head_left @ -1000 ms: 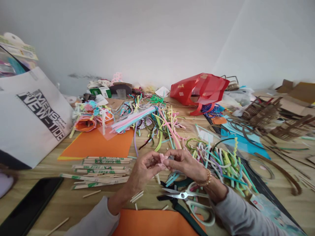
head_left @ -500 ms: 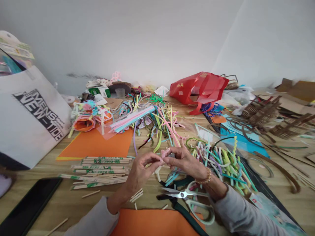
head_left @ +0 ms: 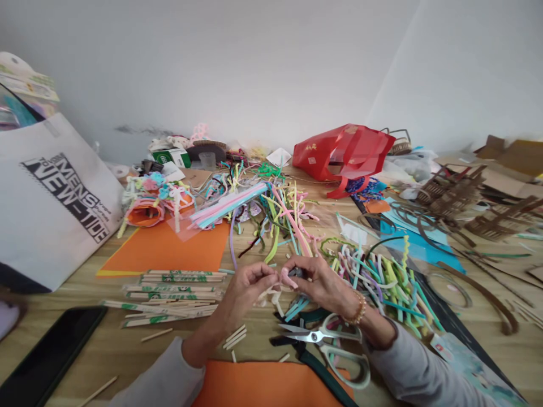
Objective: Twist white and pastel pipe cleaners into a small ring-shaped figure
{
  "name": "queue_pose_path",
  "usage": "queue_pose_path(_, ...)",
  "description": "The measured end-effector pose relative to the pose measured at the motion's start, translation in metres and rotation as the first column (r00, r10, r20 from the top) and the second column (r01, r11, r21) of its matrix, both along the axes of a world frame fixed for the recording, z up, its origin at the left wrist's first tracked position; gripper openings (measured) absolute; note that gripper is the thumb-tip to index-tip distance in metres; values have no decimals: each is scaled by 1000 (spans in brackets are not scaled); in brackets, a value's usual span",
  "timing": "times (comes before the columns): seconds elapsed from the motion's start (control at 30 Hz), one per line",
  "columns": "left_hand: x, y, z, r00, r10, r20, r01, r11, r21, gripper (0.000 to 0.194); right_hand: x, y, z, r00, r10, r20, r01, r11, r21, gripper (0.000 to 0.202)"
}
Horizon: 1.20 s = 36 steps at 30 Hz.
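A short pink fuzzy stem (head_left: 289, 279) is bent into a curve between my hands, near the middle of the view. My right hand (head_left: 317, 280) pinches it between thumb and fingers. Thumb and fingertips of my left hand (head_left: 250, 285) are pressed together at the stem's left end, where a pale piece also shows; the exact contact is too small to tell. Open scissors (head_left: 314, 336) with pale handles lie below my right hand, on a dark-handled tool (head_left: 324, 373). Under both forearms an orange sheet (head_left: 258, 384) reaches the bottom edge.
Paper-wrapped sticks (head_left: 173, 294) and a black phone (head_left: 55, 350) lie at left, beside a white bag (head_left: 55, 198). Coloured fuzzy stems (head_left: 390, 277) are heaped at right. Behind them are a red bag (head_left: 339, 152) and brown woven baskets (head_left: 452, 189).
The fingers of my right hand have shifted, and the pink stem now shows as a curved piece. Both hands stay close together in nearly the same place.
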<state>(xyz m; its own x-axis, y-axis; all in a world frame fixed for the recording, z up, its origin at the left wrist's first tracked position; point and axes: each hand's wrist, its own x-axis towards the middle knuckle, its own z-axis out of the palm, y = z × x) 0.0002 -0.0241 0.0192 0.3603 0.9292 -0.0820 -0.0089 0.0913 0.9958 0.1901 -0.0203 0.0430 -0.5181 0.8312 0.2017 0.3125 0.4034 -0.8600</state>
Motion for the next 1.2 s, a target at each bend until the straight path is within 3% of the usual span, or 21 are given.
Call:
queue_pose_path(0.17, 5, 0, 1, 984, 36, 173, -27, 998, -54, 20, -2, -2, -2, 999, -25, 29, 26, 999, -21, 9)
queue_pose_path(0.23, 6, -2, 0, 986, 108, 125, -109, 994, 1, 17, -3, -1, -7, 999, -50, -17, 48, 993, -108, 10)
queue_pose_path(0.3, 6, -4, -1, 984, 176, 22, -178, 974, 140, 11, -4, 1, -12, 994, -71, -88, 52, 978, -204, 17)
queue_pose_path(0.43, 5, -6, -4, 951, 286, -122, -185, 836, 517, 8, -5, 4, -14, 982, -98, -161, 51, 960, -276, 27)
queue_pose_path(0.5, 5, -6, -6, 946, 297, -131, -149, 755, 638, 9, -4, 4, -12, 979, -111, -170, 60, 959, -279, 29)
queue_pose_path(0.6, 5, -4, -10, 945, 294, -146, -98, 676, 731, 12, -5, 3, -10, 978, -112, -176, 60, 959, -279, 29)
queue_pose_path(0.73, 3, -4, -14, 940, 274, -201, -22, 640, 768, 12, -5, 2, -12, 978, -99, -181, 51, 967, -251, 23)
queue_pose_path(0.87, 2, -5, -12, 931, 240, -275, 44, 674, 738, 13, -4, 2, -12, 983, -78, -168, 39, 974, -221, 15)
queue_pose_path(0.97, 2, -4, -7, 921, 199, -334, 69, 763, 643, 15, -2, 3, -8, 990, -59, -125, 32, 978, -205, 13)
queue_pose_path(1.1, 1, 0, 1, 950, 8, -311, 105, 933, 345, 19, 1, 5, -3, 997, -9, -75, -3, 987, -159, 14)
queue_pose_path(1.2, 1, 3, 3, 976, -147, -157, 166, 979, 116, 19, 2, 7, -3, 999, 13, -50, -20, 989, -149, 17)
